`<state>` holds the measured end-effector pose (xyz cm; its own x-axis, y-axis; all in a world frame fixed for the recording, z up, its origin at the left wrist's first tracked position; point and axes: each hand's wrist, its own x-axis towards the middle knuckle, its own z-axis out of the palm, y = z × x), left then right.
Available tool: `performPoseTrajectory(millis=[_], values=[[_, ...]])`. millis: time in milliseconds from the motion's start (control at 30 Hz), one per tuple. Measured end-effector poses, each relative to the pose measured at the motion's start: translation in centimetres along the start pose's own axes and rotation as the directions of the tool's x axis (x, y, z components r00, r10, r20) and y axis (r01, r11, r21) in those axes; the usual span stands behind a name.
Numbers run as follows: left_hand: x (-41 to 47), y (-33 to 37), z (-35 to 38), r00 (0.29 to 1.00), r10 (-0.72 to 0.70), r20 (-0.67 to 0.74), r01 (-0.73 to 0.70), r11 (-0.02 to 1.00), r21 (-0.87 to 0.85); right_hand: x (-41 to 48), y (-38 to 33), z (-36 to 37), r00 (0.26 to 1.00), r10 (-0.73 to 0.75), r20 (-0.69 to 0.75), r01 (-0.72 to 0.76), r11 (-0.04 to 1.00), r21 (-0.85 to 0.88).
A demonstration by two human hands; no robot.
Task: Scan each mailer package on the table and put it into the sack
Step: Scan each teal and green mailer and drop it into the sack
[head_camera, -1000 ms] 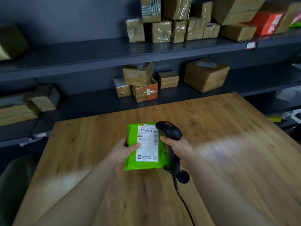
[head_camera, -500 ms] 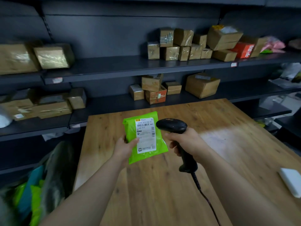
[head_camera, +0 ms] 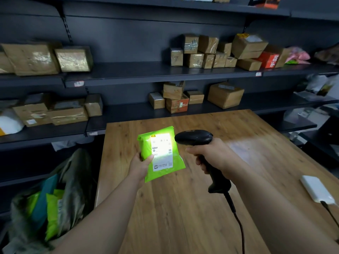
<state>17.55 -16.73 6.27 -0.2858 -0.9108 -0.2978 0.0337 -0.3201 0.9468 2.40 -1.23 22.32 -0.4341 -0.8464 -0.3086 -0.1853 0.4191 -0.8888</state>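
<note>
Your left hand (head_camera: 140, 166) holds a green mailer (head_camera: 165, 172) in the air above the wooden table (head_camera: 183, 208). Your thumb pinches its lower left front, and your fingers are hidden behind it. The mailer stands nearly upright, slightly tilted, with its white label (head_camera: 162, 162) facing you. A bright patch of light washes out the label's upper half.

Your right hand (head_camera: 211, 154) is wrapped round the handle of a black scanner (head_camera: 194, 138). Its head sits just right of the mailer, near but not touching, and points left at the label. A cable (head_camera: 236, 219) runs from the handle's base down toward you.

Left of the table and lower, an open grey sack (head_camera: 75, 173) holds green and teal mailers. A white device (head_camera: 315, 189) with its own cable lies near the table's right edge. Behind the table, dark shelves (head_camera: 146, 72) carry taped cardboard boxes (head_camera: 225, 95) and one orange box (head_camera: 268, 60).
</note>
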Motion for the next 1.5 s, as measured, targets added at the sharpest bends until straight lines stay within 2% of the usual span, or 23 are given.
performPoseTrajectory(millis=[400, 600, 800, 1033, 1200, 1333, 1500], values=[[0.1, -0.7, -0.7, 0.999, -0.034, -0.002, 0.034, 0.998, -0.059, -0.4, 0.0, 0.7, 1.000, 0.023, -0.003, -0.024, 0.999, -0.021], [-0.3, -0.2, -1.3, 0.999, -0.038, -0.004, 0.038, 0.998, -0.052, -0.2, -0.4, 0.8, 0.998, -0.048, -0.035, 0.053, 0.988, 0.142], [-2.7, 0.8, -3.7, 0.997, 0.043, -0.058, -0.042, 0.999, 0.014, 1.5, 1.7, 2.4, 0.999, -0.034, 0.033, 0.024, 0.963, 0.270], [-8.1, 0.2, -10.7, 0.962, 0.084, -0.261, -0.039, 0.984, 0.172, 2.3, 4.5, 10.0, 0.978, 0.010, 0.209, -0.071, 0.956, 0.286], [-12.8, -1.0, -16.9, 0.920, 0.053, -0.388, 0.031, 0.977, 0.209, 0.5, 6.0, 17.8, 0.903, 0.005, 0.429, -0.139, 0.949, 0.282], [-15.9, -1.2, -22.6, 0.895, -0.021, -0.446, 0.104, 0.981, 0.162, -1.4, 5.8, 24.2, 0.862, 0.007, 0.507, -0.133, 0.968, 0.212], [-16.7, -0.6, -31.2, 0.870, -0.002, -0.493, 0.132, 0.965, 0.229, -2.8, 3.9, 33.6, 0.832, 0.015, 0.554, -0.177, 0.954, 0.241]])
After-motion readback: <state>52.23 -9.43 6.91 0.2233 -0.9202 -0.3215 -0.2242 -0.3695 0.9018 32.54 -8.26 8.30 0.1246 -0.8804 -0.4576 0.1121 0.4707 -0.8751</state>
